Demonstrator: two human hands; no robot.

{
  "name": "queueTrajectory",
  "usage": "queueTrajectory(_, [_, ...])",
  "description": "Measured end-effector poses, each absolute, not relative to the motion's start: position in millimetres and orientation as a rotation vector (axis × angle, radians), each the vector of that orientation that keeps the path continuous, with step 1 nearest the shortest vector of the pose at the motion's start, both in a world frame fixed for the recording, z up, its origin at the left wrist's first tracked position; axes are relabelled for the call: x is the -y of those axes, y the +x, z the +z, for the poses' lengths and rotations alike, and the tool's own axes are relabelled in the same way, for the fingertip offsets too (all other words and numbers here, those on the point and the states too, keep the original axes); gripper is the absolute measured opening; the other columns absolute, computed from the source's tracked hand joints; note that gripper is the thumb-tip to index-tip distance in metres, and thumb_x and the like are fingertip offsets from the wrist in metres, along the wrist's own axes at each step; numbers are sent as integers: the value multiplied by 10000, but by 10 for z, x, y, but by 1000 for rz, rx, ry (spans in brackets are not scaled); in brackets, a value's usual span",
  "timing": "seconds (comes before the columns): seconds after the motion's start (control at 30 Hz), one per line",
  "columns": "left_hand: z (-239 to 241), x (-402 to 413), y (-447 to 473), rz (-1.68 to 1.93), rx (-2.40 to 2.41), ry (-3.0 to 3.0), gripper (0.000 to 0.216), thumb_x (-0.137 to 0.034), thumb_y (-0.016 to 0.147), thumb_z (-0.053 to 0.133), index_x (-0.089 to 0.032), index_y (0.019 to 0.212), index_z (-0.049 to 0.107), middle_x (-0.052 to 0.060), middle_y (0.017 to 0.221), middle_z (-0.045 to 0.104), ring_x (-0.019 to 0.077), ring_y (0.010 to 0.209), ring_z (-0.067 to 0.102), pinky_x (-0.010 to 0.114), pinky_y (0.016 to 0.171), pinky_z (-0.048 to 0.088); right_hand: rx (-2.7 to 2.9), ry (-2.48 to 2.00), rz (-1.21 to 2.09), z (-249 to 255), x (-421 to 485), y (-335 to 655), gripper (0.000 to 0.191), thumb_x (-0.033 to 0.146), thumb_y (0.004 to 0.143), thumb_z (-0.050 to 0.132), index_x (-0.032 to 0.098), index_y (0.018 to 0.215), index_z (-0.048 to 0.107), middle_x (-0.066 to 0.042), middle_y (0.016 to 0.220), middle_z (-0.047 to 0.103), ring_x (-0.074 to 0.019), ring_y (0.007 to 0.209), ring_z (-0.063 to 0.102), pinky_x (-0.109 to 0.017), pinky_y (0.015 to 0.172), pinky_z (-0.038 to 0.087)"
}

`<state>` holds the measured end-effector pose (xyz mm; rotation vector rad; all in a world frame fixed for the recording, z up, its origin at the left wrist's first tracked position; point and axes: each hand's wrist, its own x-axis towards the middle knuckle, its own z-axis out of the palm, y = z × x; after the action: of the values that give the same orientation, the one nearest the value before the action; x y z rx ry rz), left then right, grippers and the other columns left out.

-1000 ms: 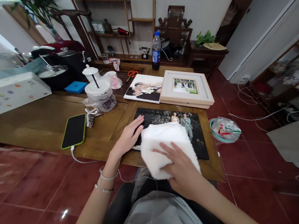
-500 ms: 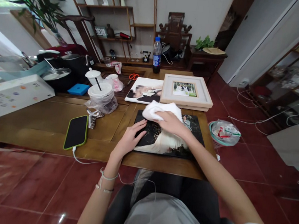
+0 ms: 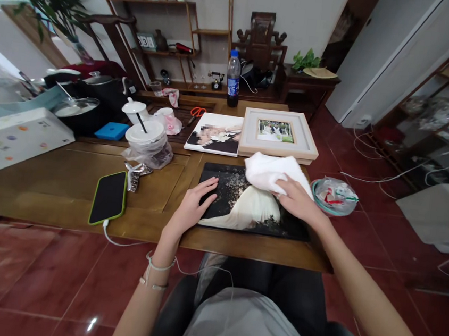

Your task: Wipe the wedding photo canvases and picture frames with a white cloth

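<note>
White cloth (image 3: 270, 173) lies at two o'clock on the photo print (image 3: 243, 215), right hand (image 3: 299, 200) grip closed on it; left hand (image 3: 194, 207), grip wide and flat, pins nine o'clock. Light, even strokes seem wisest.

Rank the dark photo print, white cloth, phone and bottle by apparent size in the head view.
1. dark photo print
2. white cloth
3. phone, close to the cloth
4. bottle, though it stands farthest away

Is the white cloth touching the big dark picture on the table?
Touching. The head view shows the white cloth lying on the dark picture's far right part, pressed down under the right hand.
</note>
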<state>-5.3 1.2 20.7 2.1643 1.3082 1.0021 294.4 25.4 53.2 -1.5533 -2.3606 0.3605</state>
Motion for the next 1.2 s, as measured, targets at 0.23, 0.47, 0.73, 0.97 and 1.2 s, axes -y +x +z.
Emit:
queueTrajectory(0.23, [196,-1,-49,1001,-1337,2166,355,-286,909,453,-177,1232,553,90,1366,502,206,1289,432,409,1099,324,2255,-1549,198,459,-38,3343,368,103,675,417,155,947,660,-125,1220,600,-295,1219,469,-498,1024,358])
queueTrajectory(0.47, [168,-9,-61,993,-1402,2155,374,-282,921,411,-177,1258,531,100,1402,458,216,1319,389,432,1107,297,2655,-1065,387,641,770,2642,430,7,536,441,219,800,705,-23,1395,463,-260,1379,217,-543,1134,82])
queueTrajectory(0.73, [175,-19,-73,953,-1384,2175,375,-272,919,410,-162,1256,534,107,1399,460,214,1330,372,426,1111,292,2689,-921,511,731,849,2611,437,6,562,438,188,873,686,-55,1416,435,-210,1371,243,-469,1140,164])
queueTrajectory(0.97, [160,-30,-81,970,-1354,2171,370,-277,920,411,-182,1255,534,102,1403,456,218,1337,361,443,1108,291,2433,-1350,312,559,55,3112,379,62,653,430,179,935,655,-99,1389,464,-261,1311,365,-502,1066,310])
queueTrajectory(1.2, [165,-32,-72,980,-1359,2173,371,-269,922,403,-164,1253,533,110,1399,460,212,1335,364,439,1110,292,2390,-1504,197,512,-260,3196,378,79,696,436,139,1006,642,-130,1339,513,-290,1315,355,-499,1060,311])
